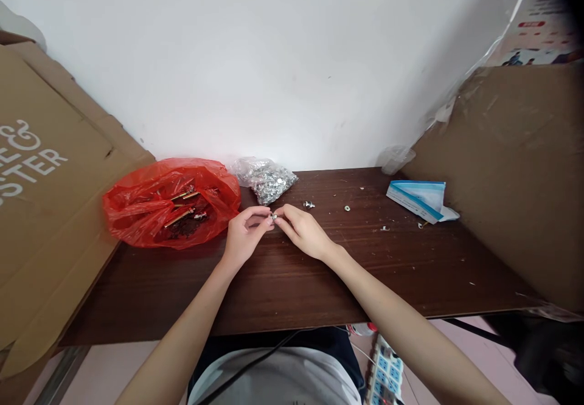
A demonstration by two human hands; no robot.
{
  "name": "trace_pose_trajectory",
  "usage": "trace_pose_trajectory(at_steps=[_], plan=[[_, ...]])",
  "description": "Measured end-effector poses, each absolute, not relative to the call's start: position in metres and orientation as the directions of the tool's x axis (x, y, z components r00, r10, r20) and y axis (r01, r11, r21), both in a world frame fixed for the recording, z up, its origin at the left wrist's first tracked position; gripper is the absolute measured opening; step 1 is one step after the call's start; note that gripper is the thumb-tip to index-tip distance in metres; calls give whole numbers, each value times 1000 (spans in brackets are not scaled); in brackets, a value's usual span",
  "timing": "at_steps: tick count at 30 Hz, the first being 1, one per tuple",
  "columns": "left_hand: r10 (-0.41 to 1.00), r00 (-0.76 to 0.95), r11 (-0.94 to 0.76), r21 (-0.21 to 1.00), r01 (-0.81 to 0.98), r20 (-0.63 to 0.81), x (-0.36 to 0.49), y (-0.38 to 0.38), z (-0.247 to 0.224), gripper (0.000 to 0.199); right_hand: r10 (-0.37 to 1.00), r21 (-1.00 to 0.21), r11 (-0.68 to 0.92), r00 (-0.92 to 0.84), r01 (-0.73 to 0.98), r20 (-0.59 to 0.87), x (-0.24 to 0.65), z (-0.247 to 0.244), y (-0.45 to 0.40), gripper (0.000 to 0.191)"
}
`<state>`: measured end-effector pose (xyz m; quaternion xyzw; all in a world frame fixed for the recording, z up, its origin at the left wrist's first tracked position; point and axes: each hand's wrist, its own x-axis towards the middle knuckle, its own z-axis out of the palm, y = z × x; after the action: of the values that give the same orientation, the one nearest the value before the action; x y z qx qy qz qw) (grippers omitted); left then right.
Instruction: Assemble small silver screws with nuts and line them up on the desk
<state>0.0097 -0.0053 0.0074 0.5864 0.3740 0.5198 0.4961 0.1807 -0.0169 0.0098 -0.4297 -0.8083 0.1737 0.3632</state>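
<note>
Above the middle of the dark wooden table, my left hand [246,235] and my right hand [303,230] meet fingertip to fingertip. Both pinch one small silvery metal piece [273,216]; its exact kind is too small to make out. Just behind them lies a clear plastic bag [269,183] full of small shiny metal parts. To the left of my left hand sits an open red plastic bag [137,204] with brass-coloured rods and dark small pieces inside. A small metal fitting [309,204] and a round metal washer-like piece [347,208] lie to the right of my hands.
Cardboard boxes stand at the left [55,168] and right [511,174] of the table [292,295]. A blue and white packet [417,199] and a clear plastic cup [396,159] lie at the right. Below the front edge is a power strip [387,371].
</note>
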Motion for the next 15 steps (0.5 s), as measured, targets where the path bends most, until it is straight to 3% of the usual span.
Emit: trace_pose_trajectory(at_steps=[5, 15], plan=[[968, 240, -45, 992, -121, 73, 8, -4, 8, 37, 777, -566, 627, -376, 535, 505, 182, 8, -16, 18], [969, 205, -118, 986, -117, 141, 8, -4, 9, 32, 751, -591, 657, -345, 468, 563, 182, 10, -16, 15]])
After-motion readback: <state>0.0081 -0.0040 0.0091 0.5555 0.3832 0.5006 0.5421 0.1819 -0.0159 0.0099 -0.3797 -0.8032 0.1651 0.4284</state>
